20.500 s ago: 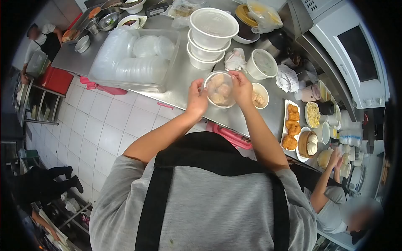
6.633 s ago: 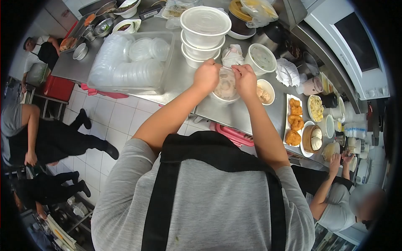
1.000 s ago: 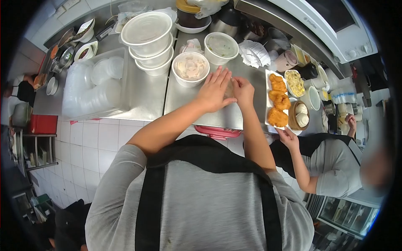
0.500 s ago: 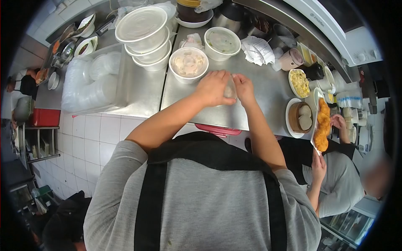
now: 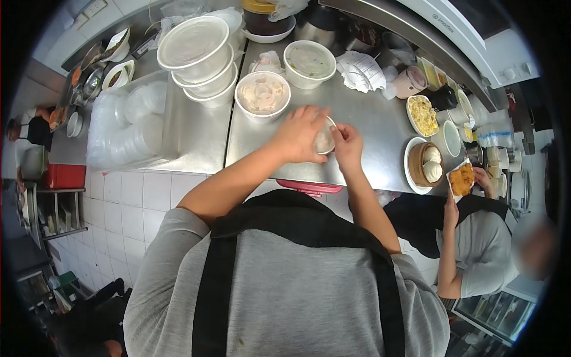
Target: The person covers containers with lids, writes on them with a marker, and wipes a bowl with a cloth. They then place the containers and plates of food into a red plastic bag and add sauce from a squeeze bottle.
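Observation:
Over the steel counter (image 5: 262, 160), my two hands hold a small round tub (image 5: 324, 140) that looks lidded with pale contents. My left hand (image 5: 299, 134) wraps round its left side. The fingers of my right hand (image 5: 348, 144) pinch its right rim. Just beyond my left hand stands a white bowl with a clear lid (image 5: 263, 96), with pale food inside. Behind it is another lidded bowl (image 5: 309, 62) with bits of green under its lid.
To the left are stacked lidded bowls (image 5: 196, 53) and a clear bin of plastic lids (image 5: 128, 125). At right sit buns in a bamboo steamer (image 5: 429, 163) and a dish of yellow food (image 5: 423, 115). A co-worker's hands (image 5: 452, 211) hold a plate of fried food (image 5: 461, 178).
My hands have turned the small tub slightly, and its round top now shows more. The co-worker's plate of fried food has tilted and moved. The view has shifted a little.

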`<state>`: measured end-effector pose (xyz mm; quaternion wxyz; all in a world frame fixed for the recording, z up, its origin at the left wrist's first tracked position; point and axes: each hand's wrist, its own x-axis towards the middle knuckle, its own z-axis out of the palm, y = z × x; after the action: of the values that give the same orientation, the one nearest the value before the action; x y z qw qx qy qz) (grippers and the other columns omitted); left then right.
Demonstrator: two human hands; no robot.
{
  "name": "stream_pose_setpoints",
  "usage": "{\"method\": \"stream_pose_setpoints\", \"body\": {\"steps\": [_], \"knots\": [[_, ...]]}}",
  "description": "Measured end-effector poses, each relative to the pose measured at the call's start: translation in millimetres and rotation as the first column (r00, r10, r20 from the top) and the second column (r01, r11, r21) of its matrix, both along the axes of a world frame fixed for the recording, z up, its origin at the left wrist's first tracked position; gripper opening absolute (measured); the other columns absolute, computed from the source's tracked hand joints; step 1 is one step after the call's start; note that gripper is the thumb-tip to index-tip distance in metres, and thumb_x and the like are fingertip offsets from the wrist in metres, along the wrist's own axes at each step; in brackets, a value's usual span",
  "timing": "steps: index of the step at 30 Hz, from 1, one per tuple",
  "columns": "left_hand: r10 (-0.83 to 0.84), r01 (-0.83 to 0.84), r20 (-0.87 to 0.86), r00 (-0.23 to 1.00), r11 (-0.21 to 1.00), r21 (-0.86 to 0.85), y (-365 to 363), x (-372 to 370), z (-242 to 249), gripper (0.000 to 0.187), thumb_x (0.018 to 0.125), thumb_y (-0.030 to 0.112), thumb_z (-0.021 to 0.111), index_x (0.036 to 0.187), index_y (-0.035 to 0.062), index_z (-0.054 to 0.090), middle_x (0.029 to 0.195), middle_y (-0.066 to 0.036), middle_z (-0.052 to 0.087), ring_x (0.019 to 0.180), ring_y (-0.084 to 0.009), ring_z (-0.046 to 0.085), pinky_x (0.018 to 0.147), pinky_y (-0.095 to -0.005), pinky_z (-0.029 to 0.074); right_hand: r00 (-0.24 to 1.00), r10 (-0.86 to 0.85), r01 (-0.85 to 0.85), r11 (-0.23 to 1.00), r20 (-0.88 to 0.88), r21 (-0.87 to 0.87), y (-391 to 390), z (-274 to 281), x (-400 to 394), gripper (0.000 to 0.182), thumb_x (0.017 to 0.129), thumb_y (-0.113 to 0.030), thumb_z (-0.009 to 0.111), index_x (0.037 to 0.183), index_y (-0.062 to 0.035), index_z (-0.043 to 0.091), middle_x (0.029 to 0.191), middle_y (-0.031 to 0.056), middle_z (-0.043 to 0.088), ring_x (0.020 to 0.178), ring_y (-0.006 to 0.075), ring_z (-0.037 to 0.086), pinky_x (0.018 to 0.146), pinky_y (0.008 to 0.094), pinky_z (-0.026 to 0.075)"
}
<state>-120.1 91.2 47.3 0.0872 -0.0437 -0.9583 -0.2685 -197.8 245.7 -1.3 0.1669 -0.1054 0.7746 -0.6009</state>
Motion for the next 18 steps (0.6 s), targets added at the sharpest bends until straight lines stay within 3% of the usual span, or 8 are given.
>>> {"method": "stream_pose_setpoints", "body": {"steps": [1, 4, 5, 8, 9, 12, 15, 18], "knots": [[0.072, -0.072, 0.003, 0.997, 0.997, -0.015, 4.3, 3.9, 1.7, 0.106, 0.052, 0.043, 0.080, 0.135, 0.0017, 0.030, 0.127, -0.021, 0.039, 0.117, -0.0385, 0.039, 0.098, -0.0421, 0.036, 0.999, -0.045, 0.045, 0.999, 0.019, 0.015, 1.2, -1.7, 3.6, 0.025, 0.086, -0.020, 0.059, 0.102, 0.0001, 0.060, 0.091, 0.0052, 0.061, 0.076, 0.0116, 0.057, 0.061, 0.0260, 0.047], [0.156, -0.159, 0.039, 0.987, 0.981, 0.111, 7.4, 11.1, -3.9, 0.101, 0.052, 0.037, 0.081, 0.134, 0.0031, 0.032, 0.125, -0.021, 0.040, 0.115, -0.0363, 0.042, 0.097, -0.0415, 0.037, 0.901, 0.201, -0.016, 0.901, 0.384, -0.433, 15.0, 7.1, 16.9, 0.032, 0.086, -0.017, 0.060, 0.112, 0.0010, 0.055, 0.095, 0.0047, 0.060, 0.078, 0.0121, 0.057, 0.064, 0.0280, 0.048], [0.097, -0.105, 0.047, 0.994, 0.975, 0.195, 2.4, 12.6, -5.5, 0.100, 0.052, 0.034, 0.080, 0.134, 0.0034, 0.032, 0.124, -0.020, 0.041, 0.114, -0.0353, 0.043, 0.097, -0.0410, 0.037, 0.836, 0.358, -0.082, 0.831, 0.416, -0.550, 25.8, 3.4, 11.9, 0.053, 0.081, -0.015, 0.066, 0.126, 0.0004, 0.044, 0.112, 0.0094, 0.056, 0.096, 0.0177, 0.056, 0.078, 0.0321, 0.048], [-0.098, 0.090, 0.001, 0.995, 0.919, 0.385, -22.9, 14.1, 4.1, 0.097, 0.053, 0.029, 0.079, 0.135, 0.0044, 0.032, 0.122, -0.019, 0.042, 0.114, -0.0320, 0.044, 0.097, -0.0394, 0.037, 0.888, 0.458, -0.422, 0.847, 0.041, -0.323, 33.4, 16.9, 15.2, 0.077, 0.073, -0.018, 0.074, 0.136, -0.0012, 0.033, 0.131, 0.0129, 0.043, 0.117, 0.0225, 0.045, 0.094, 0.0367, 0.041], [-0.177, 0.174, -0.032, 0.984, 0.892, 0.417, -27.2, 17.3, 16.6, 0.097, 0.053, 0.028, 0.078, 0.135, 0.0046, 0.032, 0.121, -0.018, 0.043, 0.114, -0.0308, 0.044, 0.097, -0.0388, 0.036, 0.866, 0.496, -0.464, 0.847, 0.070, -0.257, 31.4, 37.1, 17.2, 0.095, 0.065, -0.020, 0.080, 0.140, -0.0021, 0.025, 0.141, 0.0137, 0.032, 0.127, 0.0233, 0.035, 0.101, 0.0371, 0.034], [-0.305, 0.328, -0.129, 0.944, 0.815, 0.478, -32.7, 27.2, 47.8, 0.097, 0.053, 0.028, 0.076, 0.136, 0.0045, 0.031, 0.122, -0.014, 0.043, 0.117, -0.0268, 0.043, 0.099, -0.0364, 0.033, 0.846, 0.516, -0.514, 0.729, -0.130, -0.452, 12.0, 66.6, 27.8, 0.093, 0.065, -0.022, 0.081, 0.139, -0.0015, 0.029, 0.136, 0.0127, 0.039, 0.124, 0.0193, 0.039, 0.100, 0.0333, 0.034], [-0.319, 0.353, -0.161, 0.934, 0.762, 0.543, -33.3, 38.8, 66.1, 0.099, 0.053, 0.030, 0.076, 0.137, 0.0037, 0.030, 0.126, -0.012, 0.041, 0.120, -0.0236, 0.040, 0.102, -0.0351, 0.029, 0.877, 0.456, -0.460, 0.710, -0.150, -0.533, 1.5, 82.6, 46.7, 0.087, 0.066, -0.024, 0.081, 0.136, -0.0010, 0.035, 0.129, 0.0109, 0.047, 0.117, 0.0165, 0.045, 0.097, 0.0301, 0.036], [-0.311, 0.333, -0.140, 0.940, 0.754, 0.566, -33.9, 51.2, 81.8, 0.101, 0.052, 0.032, 0.076, 0.138, 0.0028, 0.030, 0.130, -0.010, 0.039, 0.123, -0.0223, 0.038, 0.103, -0.0346, 0.027, 0.911, 0.338, -0.413, 0.758, -0.237, -0.504, -2.3, 93.4, 63.9, 0.078, 0.067, -0.024, 0.081, 0.131, 0.0001, 0.043, 0.121, 0.0099, 0.053, 0.110, 0.0158, 0.050, 0.093, 0.0296, 0.039]]}}
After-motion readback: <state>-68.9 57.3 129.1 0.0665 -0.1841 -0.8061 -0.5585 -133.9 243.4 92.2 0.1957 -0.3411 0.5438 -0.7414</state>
